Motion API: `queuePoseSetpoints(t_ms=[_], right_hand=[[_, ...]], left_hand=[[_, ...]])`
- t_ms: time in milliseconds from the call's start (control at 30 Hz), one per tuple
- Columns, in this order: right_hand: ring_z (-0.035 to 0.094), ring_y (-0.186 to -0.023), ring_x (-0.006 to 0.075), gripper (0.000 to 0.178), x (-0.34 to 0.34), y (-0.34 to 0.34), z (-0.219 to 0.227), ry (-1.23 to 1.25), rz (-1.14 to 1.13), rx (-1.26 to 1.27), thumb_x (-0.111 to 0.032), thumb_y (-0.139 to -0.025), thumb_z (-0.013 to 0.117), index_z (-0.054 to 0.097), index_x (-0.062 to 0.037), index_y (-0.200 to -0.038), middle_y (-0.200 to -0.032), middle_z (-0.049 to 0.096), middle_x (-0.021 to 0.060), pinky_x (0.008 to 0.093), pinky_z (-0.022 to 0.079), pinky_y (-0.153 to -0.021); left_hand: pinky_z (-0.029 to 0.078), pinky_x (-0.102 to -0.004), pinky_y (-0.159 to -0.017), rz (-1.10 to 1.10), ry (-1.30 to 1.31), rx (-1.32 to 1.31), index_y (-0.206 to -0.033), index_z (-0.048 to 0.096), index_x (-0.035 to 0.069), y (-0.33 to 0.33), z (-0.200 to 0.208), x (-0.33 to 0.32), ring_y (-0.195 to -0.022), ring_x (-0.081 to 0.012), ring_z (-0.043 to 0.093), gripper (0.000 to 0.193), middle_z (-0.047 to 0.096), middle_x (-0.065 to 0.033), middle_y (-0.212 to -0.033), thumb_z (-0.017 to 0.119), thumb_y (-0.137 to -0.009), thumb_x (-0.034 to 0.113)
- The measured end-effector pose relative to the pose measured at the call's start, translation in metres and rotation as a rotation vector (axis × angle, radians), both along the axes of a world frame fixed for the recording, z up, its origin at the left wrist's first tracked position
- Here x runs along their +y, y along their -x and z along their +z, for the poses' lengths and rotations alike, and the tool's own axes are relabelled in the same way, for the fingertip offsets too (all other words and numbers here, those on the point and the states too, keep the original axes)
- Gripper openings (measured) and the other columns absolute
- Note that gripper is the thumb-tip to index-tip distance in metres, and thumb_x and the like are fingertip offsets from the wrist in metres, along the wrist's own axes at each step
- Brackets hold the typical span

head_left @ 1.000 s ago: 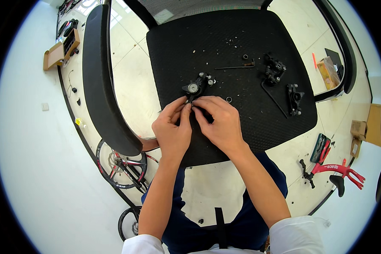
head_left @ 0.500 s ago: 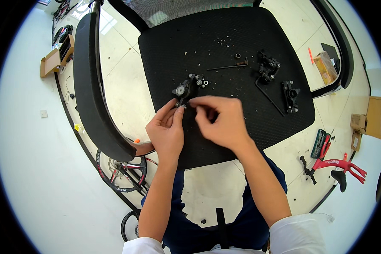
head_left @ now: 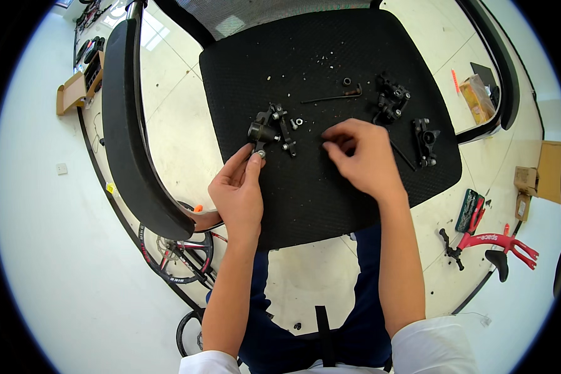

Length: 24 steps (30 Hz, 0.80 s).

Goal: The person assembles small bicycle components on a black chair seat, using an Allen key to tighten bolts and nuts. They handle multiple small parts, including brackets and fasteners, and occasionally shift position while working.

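Between the thumb and fingers of my left hand [head_left: 238, 190] is a black disc brake caliper [head_left: 263, 132] with a round barrel, tilted over the chair seat [head_left: 305, 212]. A slim black bracket [head_left: 286, 134] with bolts lies right beside it; whether they touch is hard to tell. Just past these sit a small bolt and a silver nut [head_left: 299, 122]. My right hand [head_left: 364, 156] hovers right of the caliper, thumb and forefinger drawn together; anything between them is hidden. Beyond it lies a hex key [head_left: 331, 98]. A second hex key [head_left: 403, 154] is partly covered by that hand.
Another caliper [head_left: 393, 98] and a black bracket [head_left: 426, 142] lie at the seat's right, with a small ring [head_left: 346, 81] farther back. Armrests [head_left: 121, 124] flank the seat. On the floor are a red bike frame [head_left: 489, 239], a wheel [head_left: 181, 252] and cardboard boxes [head_left: 527, 181].
My right hand has drawn away from the caliper to the right. The caliper has turned in my left hand, so its barrel shows now, and the bracket beside it is more exposed.
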State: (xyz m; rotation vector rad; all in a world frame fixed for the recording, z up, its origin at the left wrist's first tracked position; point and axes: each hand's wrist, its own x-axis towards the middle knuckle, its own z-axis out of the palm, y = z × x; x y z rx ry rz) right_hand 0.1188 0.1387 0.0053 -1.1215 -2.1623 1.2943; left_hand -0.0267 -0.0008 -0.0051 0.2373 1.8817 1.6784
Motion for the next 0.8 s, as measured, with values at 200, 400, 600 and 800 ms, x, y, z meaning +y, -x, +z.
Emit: queuePoseSetpoints(t_ms=[200,400,600,800], right_hand=[[0.070,-0.082,0.0138,0.015,0.028,-0.033,0.006,0.133,-0.317,0.233,0.001,-0.082,0.068,0.071,0.0056,-0.096,-0.090,0.073,0.0100,0.0258,0.056,-0.075],[0.069,-0.078,0.0132,0.015,0.027,-0.039,0.006,0.105,-0.286,0.197,0.001,-0.079,0.068,0.071,0.0052,-0.093,-0.085,0.072,0.0089,0.0255,0.056,-0.075],[0.067,-0.070,0.0131,0.016,0.000,-0.014,0.005,0.095,-0.011,-0.046,0.001,-0.076,0.071,0.072,0.0020,-0.092,-0.080,0.071,0.0087,0.0250,0.054,-0.068],[0.063,-0.062,0.0156,0.019,0.018,-0.037,0.013,-0.125,-0.274,-0.073,-0.006,-0.076,0.074,0.071,0.0030,-0.093,-0.075,0.069,0.0111,0.0285,0.052,-0.060]], left_hand=[[0.053,-0.0249,-0.087,-0.015,0.010,-0.003,-0.119,0.063,-0.010,0.000,0.003,0.001,-0.092,-0.0160,0.068,0.032,0.070,-0.0143,-0.104,0.067,-0.091,0.004],[0.054,-0.0253,-0.088,-0.014,0.004,0.029,-0.117,0.062,-0.013,-0.002,0.005,0.002,-0.094,-0.0173,0.069,0.030,0.070,-0.0182,-0.103,0.065,-0.090,0.001],[0.055,-0.0229,-0.084,-0.058,0.023,0.144,-0.114,0.064,-0.010,-0.009,0.001,0.004,-0.090,-0.0147,0.070,0.026,0.070,-0.0156,-0.098,0.066,-0.090,0.000],[0.054,-0.0220,-0.082,-0.097,0.035,0.255,-0.112,0.065,-0.009,-0.010,-0.002,0.002,-0.089,-0.0139,0.069,0.024,0.070,-0.0145,-0.096,0.066,-0.089,-0.003]])
